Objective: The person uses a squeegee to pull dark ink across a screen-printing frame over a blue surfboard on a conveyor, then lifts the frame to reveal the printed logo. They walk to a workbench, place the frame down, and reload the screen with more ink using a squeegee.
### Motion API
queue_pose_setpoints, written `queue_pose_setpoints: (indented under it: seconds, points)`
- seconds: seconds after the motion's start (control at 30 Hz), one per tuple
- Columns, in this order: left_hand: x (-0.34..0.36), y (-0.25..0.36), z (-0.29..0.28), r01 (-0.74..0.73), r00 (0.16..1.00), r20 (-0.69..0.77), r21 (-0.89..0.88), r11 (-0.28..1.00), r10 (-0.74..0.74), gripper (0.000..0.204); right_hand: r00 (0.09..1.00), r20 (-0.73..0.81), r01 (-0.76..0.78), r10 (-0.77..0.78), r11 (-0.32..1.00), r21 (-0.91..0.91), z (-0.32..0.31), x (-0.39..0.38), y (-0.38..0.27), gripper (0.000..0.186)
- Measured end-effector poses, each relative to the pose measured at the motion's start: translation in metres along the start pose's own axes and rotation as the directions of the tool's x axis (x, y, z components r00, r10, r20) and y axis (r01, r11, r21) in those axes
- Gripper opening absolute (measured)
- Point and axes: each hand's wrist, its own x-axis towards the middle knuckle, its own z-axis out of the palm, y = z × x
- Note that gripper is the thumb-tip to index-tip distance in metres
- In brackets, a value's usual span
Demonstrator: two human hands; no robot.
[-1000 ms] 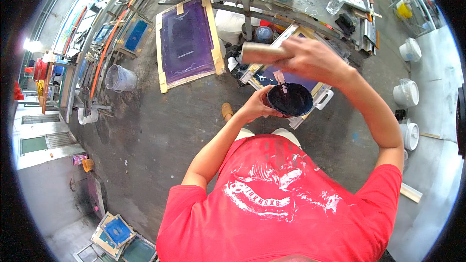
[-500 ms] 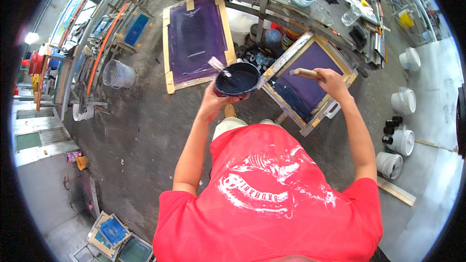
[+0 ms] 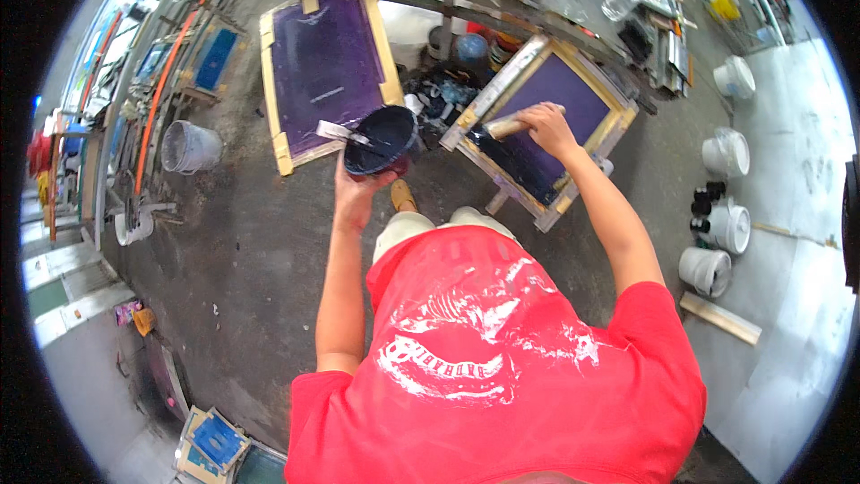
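Note:
In my left hand (image 3: 356, 197) is a round tub (image 3: 402, 125) of dark ink, gripped from below and tipped toward the right. A spatula (image 3: 342, 133) with a pale, smeared handle leans out over its left rim. My right hand (image 3: 550, 130) is closed round a wooden-handled squeegee (image 3: 508, 126). The squeegee is over the left part of a framed printing screen (image 3: 621, 123) with purple mesh. Black ink (image 3: 522, 168) covers the screen's near left strip. Whether the squeegee's blade touches the mesh cannot be made out.
A larger purple screen (image 3: 300, 54) edged with yellow tape leans at the far left. Behind both screens runs a cluttered workbench (image 3: 573, 4). A whitish bucket (image 3: 191, 147) stands on the floor at left; several white buckets (image 3: 726, 153) line the right side.
My right hand has brought the squeegee left across the smaller screen, toward its inked side. The tub in my left hand has tilted more to the right. The whole view has shifted.

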Motion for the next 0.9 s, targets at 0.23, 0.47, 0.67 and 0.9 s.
queue_pose_setpoints:
  seconds: [0.23,0.47,0.67,0.9]
  points:
    - [-0.023,-0.008,0.003,0.07,0.996,-0.057,0.08,0.994,-0.065,0.082,0.999,0.042,-0.023,0.022,1.0,0.012,0.029,0.015,0.009,0.041]
    - [-0.022,-0.013,0.005,0.128,0.991,-0.054,0.107,0.986,-0.123,0.079,0.983,0.051,0.173,-0.178,0.982,0.079,0.044,0.029,0.002,0.04]
    - [-0.007,-0.026,0.01,0.121,0.985,0.106,0.126,0.985,-0.135,0.087,0.977,0.129,0.167,-0.169,0.986,0.021,0.04,0.013,0.011,0.038]
    - [0.006,-0.054,0.026,0.162,0.969,0.157,0.194,0.968,-0.193,0.08,0.988,0.154,-0.014,0.018,1.0,-0.023,0.016,-0.057,0.015,0.034]
